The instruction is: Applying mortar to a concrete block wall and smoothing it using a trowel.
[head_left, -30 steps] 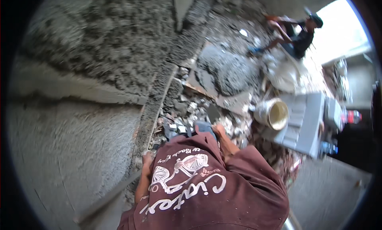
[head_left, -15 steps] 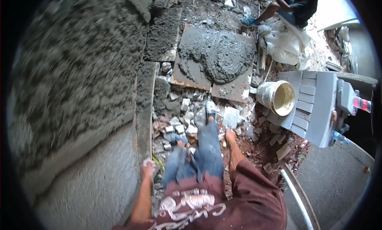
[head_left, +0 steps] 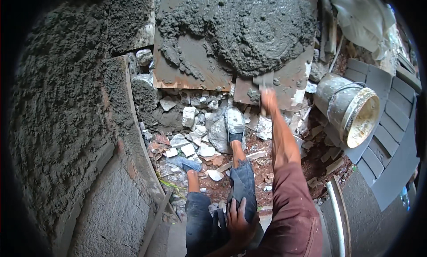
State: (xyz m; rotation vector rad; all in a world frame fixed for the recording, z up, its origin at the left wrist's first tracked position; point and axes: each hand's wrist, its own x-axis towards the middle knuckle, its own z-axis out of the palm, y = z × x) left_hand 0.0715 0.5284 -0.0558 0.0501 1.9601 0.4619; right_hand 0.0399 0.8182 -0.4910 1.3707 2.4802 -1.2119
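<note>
My right hand [head_left: 268,100] reaches forward, closed around the handle of a trowel. The flat grey trowel blade [head_left: 264,78] meets the near edge of a heap of wet mortar [head_left: 249,34]. Under the mortar lie flat boards [head_left: 200,81], smeared grey, their near edges over the rubble. My left hand [head_left: 240,221] rests on my right thigh near the knee, its fingers spread and holding nothing.
White and grey rubble [head_left: 189,117] surrounds my feet. On the right a mortar-stained bucket [head_left: 344,106] tips toward me beside stacked grey blocks [head_left: 387,137]. A rough mortared wall [head_left: 62,101] runs along the left. A white pipe [head_left: 336,212] stands at lower right.
My right hand has gone from beside my leg out to the mortar, now with the trowel. My left hand has come off the left wall edge onto my thigh. The view is closer to the boards.
</note>
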